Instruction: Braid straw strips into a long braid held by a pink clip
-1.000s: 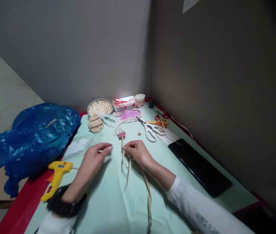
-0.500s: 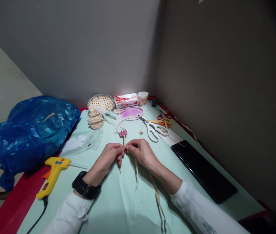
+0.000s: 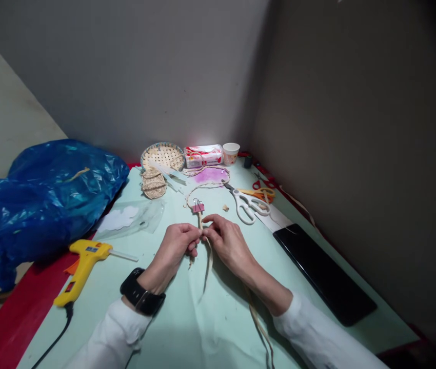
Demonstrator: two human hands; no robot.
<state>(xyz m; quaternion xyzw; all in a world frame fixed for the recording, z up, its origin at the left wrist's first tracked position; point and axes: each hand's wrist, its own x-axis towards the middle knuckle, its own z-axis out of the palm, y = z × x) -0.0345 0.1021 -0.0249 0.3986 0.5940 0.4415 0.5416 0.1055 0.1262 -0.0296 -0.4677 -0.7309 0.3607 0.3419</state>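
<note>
A thin tan braid (image 3: 200, 219) of flat fibre strands runs down from a pink binder clip (image 3: 198, 207) at the middle of the table. My left hand (image 3: 179, 241) is closed, pinching the lower end of the braid between thumb and forefinger. Right beside it, my right hand (image 3: 228, 241) pinches at the same spot, its forefinger raised and curved. One loose strand (image 3: 209, 261) hangs below the fingertips. Longer strands (image 3: 258, 323) trail under my right forearm toward the near edge. Beyond the clip, the finished cord (image 3: 206, 185) curves away to the back.
White-handled scissors (image 3: 245, 205), orange scissors (image 3: 262, 193) and a black tablet-like slab (image 3: 323, 274) lie on the right. A yellow glue gun (image 3: 83, 266) and a blue plastic bag (image 3: 60, 189) sit left. Behind are a woven basket (image 3: 164, 154), a tissue pack (image 3: 203, 156) and a paper cup (image 3: 231, 153).
My right forefinger has lifted away from the braid while the thumb stays at it. The hanging strand has swung left, closer beneath the fingers. The view has shifted slightly.
</note>
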